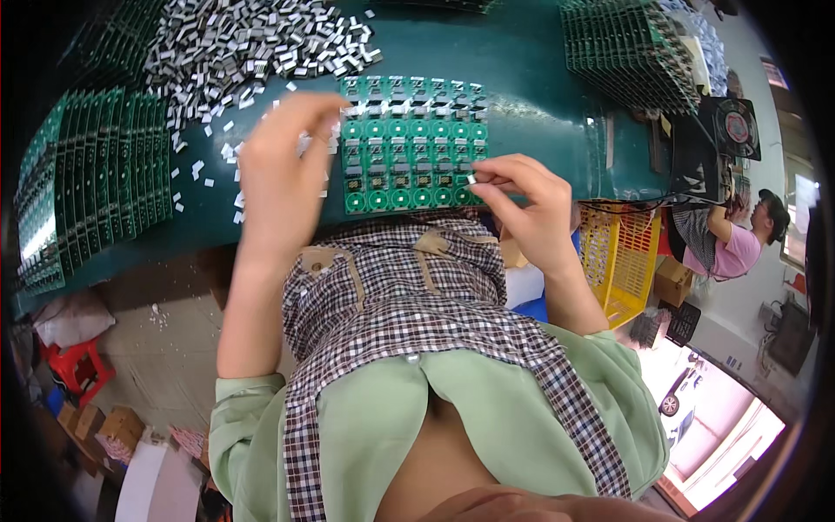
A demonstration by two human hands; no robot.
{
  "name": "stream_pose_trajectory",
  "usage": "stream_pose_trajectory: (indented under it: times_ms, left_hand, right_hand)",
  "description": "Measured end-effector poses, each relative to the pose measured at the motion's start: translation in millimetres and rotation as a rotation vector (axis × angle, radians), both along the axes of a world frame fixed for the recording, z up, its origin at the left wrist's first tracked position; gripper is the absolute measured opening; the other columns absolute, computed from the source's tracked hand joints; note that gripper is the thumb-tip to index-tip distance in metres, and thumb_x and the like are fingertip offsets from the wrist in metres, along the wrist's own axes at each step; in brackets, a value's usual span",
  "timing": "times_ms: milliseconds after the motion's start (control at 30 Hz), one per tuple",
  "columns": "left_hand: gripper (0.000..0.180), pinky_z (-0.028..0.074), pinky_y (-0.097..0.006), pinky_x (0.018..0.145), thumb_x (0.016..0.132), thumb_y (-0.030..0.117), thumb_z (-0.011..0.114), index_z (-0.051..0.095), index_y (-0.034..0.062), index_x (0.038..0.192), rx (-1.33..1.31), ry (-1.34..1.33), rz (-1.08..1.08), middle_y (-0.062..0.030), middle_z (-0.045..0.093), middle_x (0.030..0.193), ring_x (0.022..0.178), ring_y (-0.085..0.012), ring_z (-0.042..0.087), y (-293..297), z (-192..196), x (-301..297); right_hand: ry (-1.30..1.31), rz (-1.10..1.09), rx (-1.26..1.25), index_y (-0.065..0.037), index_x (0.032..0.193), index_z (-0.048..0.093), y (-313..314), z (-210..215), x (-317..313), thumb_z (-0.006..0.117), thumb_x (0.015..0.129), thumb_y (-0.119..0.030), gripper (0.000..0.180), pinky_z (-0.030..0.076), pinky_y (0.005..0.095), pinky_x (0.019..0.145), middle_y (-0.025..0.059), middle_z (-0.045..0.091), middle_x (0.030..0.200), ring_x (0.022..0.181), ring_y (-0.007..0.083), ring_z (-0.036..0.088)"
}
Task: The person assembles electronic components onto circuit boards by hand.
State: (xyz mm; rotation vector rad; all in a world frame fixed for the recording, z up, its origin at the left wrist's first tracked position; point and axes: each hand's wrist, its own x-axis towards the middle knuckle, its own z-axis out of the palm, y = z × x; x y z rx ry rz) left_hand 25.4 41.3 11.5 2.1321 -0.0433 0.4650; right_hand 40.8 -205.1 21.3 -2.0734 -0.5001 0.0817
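A green circuit board panel [398, 152] with repeating rows of round and rectangular units lies in front of me on the table. White blocks sit in a row across its upper part. My right hand [532, 196] is at the panel's lower right edge, its thumb and index finger pinched on a small white block [471, 179]. At the panel's upper left, my left hand [285, 161] is slightly blurred, index finger stretched toward the white row and thumb apart from it. Its other fingers are hidden. Loose white blocks [209, 183] lie beside and behind this hand.
A large heap of small white blocks [252, 43] covers the back left of the green table [531, 113]. Stacked circuit boards [113, 165] stand at left, more boards [622, 52] at back right. A black fan [735, 129], yellow crate [622, 261] and another person [726, 239] are on the right.
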Motion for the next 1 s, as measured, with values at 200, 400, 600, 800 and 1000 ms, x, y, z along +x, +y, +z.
stream_pose_trajectory:
  times_ms: [200,400,600,800,1000]
  left_hand:
    - [0.022,0.046,-0.035,0.073,0.080,0.002,0.060,0.056,0.0015,0.102,0.460,0.017,0.092,-0.0121,0.057,0.095,0.081,-0.0284,0.057,28,-21,35]
    - [0.016,0.046,-0.033,0.069,0.083,0.006,0.059,0.059,0.0063,0.099,0.502,0.055,0.144,-0.0076,0.056,0.091,0.077,-0.0251,0.058,24,-29,38]
    - [0.014,0.046,-0.039,0.069,0.083,0.009,0.059,0.061,0.0065,0.097,0.552,-0.026,0.139,-0.0102,0.056,0.091,0.082,-0.0307,0.057,25,-22,42]
    - [0.016,0.046,-0.039,0.073,0.085,0.009,0.058,0.061,0.0037,0.099,0.579,0.002,0.147,-0.0130,0.055,0.098,0.088,-0.0328,0.056,33,-35,45]
    - [0.010,0.044,-0.039,0.070,0.083,0.006,0.057,0.056,0.0022,0.091,0.595,-0.005,0.141,-0.0134,0.053,0.095,0.085,-0.0332,0.055,21,-23,39]
  right_hand:
    - [-0.438,0.151,-0.345,-0.004,0.087,0.062,-9,-15,-4,0.065,0.075,-0.002,0.013,0.051,0.0317,0.061,0.0071,0.061,0.085,0.073,0.0240,0.062]
    - [-0.455,0.184,-0.362,-0.004,0.086,0.062,-11,-22,-3,0.063,0.069,-0.001,0.017,0.052,0.0315,0.062,0.0061,0.061,0.086,0.074,0.0226,0.063]
    - [-0.475,0.145,-0.349,-0.005,0.085,0.065,-6,-12,-4,0.065,0.067,0.001,0.019,0.051,0.0313,0.058,0.0076,0.061,0.082,0.069,0.0234,0.062]
    - [-0.491,0.132,-0.350,-0.007,0.076,0.056,-5,-32,1,0.055,0.071,-0.009,0.006,0.050,0.0340,0.059,0.0063,0.053,0.080,0.077,0.0244,0.059]
    - [-0.379,0.108,-0.159,-0.007,0.088,0.058,-22,-24,-7,0.062,0.080,-0.015,0.012,0.050,0.0366,0.065,0.0065,0.055,0.088,0.084,0.0255,0.059]
